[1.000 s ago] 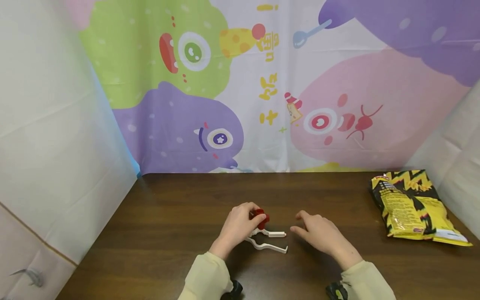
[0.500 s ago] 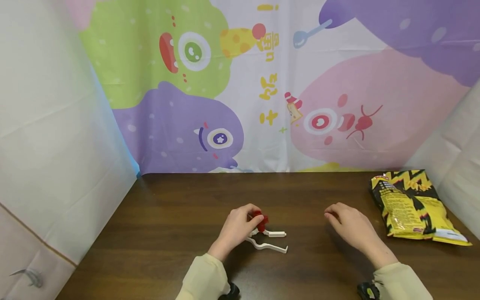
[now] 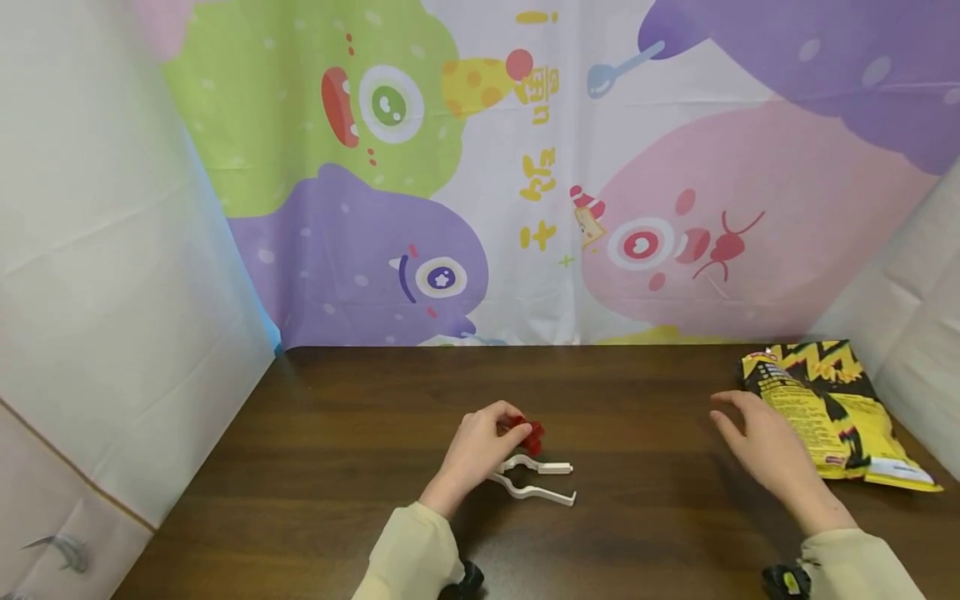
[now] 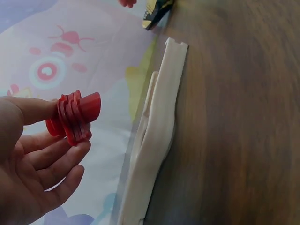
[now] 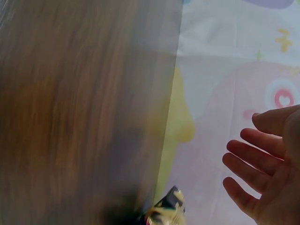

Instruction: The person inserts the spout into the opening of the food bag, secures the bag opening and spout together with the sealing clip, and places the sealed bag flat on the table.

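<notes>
My left hand (image 3: 480, 450) pinches a small red ribbed plastic piece (image 3: 527, 433) between thumb and fingers, just above the table; the left wrist view shows the red piece (image 4: 75, 117) held at the fingertips (image 4: 70, 150). A white plastic clip (image 3: 536, 482) lies open on the dark wooden table (image 3: 360, 467) right beside that hand, and the left wrist view shows the clip (image 4: 157, 136) too. My right hand (image 3: 765, 454) hovers open with spread fingers (image 5: 248, 161), holding nothing, close to the left edge of a yellow and black snack bag (image 3: 832, 412).
A colourful cartoon backdrop (image 3: 525, 167) hangs behind the table's far edge. White sheets (image 3: 112, 275) close off the left and right sides. The snack bag lies at the table's right end, and a corner of the bag (image 5: 166, 211) shows in the right wrist view.
My right hand has moved from beside the clip rightward across the table to the snack bag. The left hand has stayed put, still holding the red piece.
</notes>
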Available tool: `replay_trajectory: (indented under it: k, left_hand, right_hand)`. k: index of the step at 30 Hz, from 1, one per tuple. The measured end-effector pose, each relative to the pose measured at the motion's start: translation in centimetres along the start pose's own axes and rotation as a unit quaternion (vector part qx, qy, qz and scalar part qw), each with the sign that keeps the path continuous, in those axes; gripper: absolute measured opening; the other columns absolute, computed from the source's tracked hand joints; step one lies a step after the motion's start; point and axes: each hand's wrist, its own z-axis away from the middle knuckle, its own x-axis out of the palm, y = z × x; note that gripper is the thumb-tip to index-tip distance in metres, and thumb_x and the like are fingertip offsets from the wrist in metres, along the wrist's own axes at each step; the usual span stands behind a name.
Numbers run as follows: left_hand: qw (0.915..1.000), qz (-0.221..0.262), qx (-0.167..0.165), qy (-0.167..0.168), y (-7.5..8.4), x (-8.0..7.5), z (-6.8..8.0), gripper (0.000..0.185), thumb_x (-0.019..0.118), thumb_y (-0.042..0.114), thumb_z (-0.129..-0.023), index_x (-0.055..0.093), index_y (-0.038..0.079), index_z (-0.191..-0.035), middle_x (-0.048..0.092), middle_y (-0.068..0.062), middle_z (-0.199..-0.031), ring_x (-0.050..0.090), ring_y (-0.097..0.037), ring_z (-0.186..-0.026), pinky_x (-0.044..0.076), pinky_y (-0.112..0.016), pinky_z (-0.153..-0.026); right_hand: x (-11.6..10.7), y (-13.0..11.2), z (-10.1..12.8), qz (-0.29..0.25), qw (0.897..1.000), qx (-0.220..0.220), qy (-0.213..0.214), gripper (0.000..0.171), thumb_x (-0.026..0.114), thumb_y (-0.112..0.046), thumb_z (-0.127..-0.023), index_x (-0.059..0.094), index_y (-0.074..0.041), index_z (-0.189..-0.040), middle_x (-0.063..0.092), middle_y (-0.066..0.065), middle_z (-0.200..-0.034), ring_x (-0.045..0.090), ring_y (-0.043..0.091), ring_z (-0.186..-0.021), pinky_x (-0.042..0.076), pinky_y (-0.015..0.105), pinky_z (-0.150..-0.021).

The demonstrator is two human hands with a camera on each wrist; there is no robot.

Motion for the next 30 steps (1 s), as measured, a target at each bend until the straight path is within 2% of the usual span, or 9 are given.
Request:
replay_trajectory:
  k: [6, 9, 13, 15, 16, 23, 30]
  left_hand:
    - [0.9996, 0.024, -0.006, -0.013, 0.0, 0.4, 0.0, 0.017, 0.063, 0.029, -0.085, 0.065, 0.013, -0.092, 0.068, 0.003, -0.082, 0.062, -0.007, -0.073, 0.046, -0.025, -0.069]
    - [0.9997, 0.022, -0.007, -0.009, 0.1, 0.4, -0.1, 0.017, 0.063, 0.028, -0.085, 0.064, 0.013, -0.091, 0.068, 0.002, -0.082, 0.062, -0.008, -0.073, 0.046, -0.026, -0.07]
    - [0.9996, 0.027, -0.004, -0.002, 0.5, 0.3, -0.2, 0.016, 0.063, 0.026, -0.085, 0.064, 0.012, -0.091, 0.069, 0.001, -0.085, 0.063, -0.008, -0.075, 0.047, -0.026, -0.071]
    - [0.9995, 0.033, -0.003, 0.0, 0.6, 0.4, -0.2, 0.015, 0.063, 0.024, -0.085, 0.065, 0.011, -0.092, 0.069, 0.0, -0.086, 0.064, -0.009, -0.076, 0.047, -0.026, -0.072]
    - [0.9994, 0.036, -0.003, 0.001, 0.7, 0.5, -0.2, 0.015, 0.063, 0.024, -0.085, 0.065, 0.011, -0.092, 0.069, 0.0, -0.086, 0.064, -0.009, -0.076, 0.047, -0.026, -0.072]
    - [0.9987, 0.05, -0.011, -0.005, 1.3, 1.3, -0.2, 0.017, 0.062, 0.024, -0.086, 0.064, 0.01, -0.096, 0.07, -0.002, -0.088, 0.064, -0.011, -0.077, 0.047, -0.028, -0.071]
    - [0.9983, 0.058, -0.006, 0.001, 1.8, 1.6, -0.4, 0.017, 0.062, 0.024, -0.086, 0.064, 0.011, -0.096, 0.07, -0.001, -0.088, 0.064, -0.009, -0.077, 0.047, -0.027, -0.072]
  right_hand:
    - [-0.8, 1.6, 0.0, -0.002, 0.999, 0.032, -0.028, 0.049, 0.047, -0.031, -0.094, 0.046, 0.009, -0.122, 0.046, 0.035, -0.12, 0.044, 0.051, -0.105, 0.036, 0.061, -0.083]
    - [-1.3, 2.5, -0.1, 0.004, 0.998, 0.047, -0.045, 0.059, 0.043, -0.039, -0.095, 0.039, 0.01, -0.128, 0.05, 0.033, -0.11, 0.054, 0.043, -0.087, 0.043, 0.054, -0.07]
    - [-1.8, 4.3, -0.1, 0.016, 0.997, 0.058, -0.052, 0.068, 0.039, -0.044, -0.095, 0.028, 0.01, -0.136, 0.046, 0.035, -0.118, 0.052, 0.046, -0.092, 0.041, 0.056, -0.072]
    - [-1.8, 5.1, 0.1, 0.027, 0.997, 0.053, -0.042, 0.068, 0.039, -0.042, -0.095, 0.026, 0.011, -0.137, 0.034, 0.038, -0.129, 0.037, 0.055, -0.109, 0.031, 0.063, -0.083]
    - [-1.8, 5.4, 0.2, 0.03, 0.998, 0.048, -0.034, 0.067, 0.04, -0.04, -0.096, 0.025, 0.011, -0.137, 0.032, 0.039, -0.131, 0.033, 0.057, -0.112, 0.027, 0.065, -0.086]
    - [-1.6, 7.0, 0.3, 0.046, 0.999, 0.013, 0.006, 0.056, 0.039, -0.022, -0.097, 0.021, 0.015, -0.136, 0.027, 0.039, -0.134, 0.027, 0.055, -0.119, 0.02, 0.063, -0.095]
    - [-1.7, 7.9, 0.3, 0.029, 0.999, 0.039, 0.009, 0.05, 0.027, -0.011, -0.098, 0.012, 0.017, -0.136, 0.016, 0.041, -0.137, 0.014, 0.053, -0.127, 0.011, 0.06, -0.102]
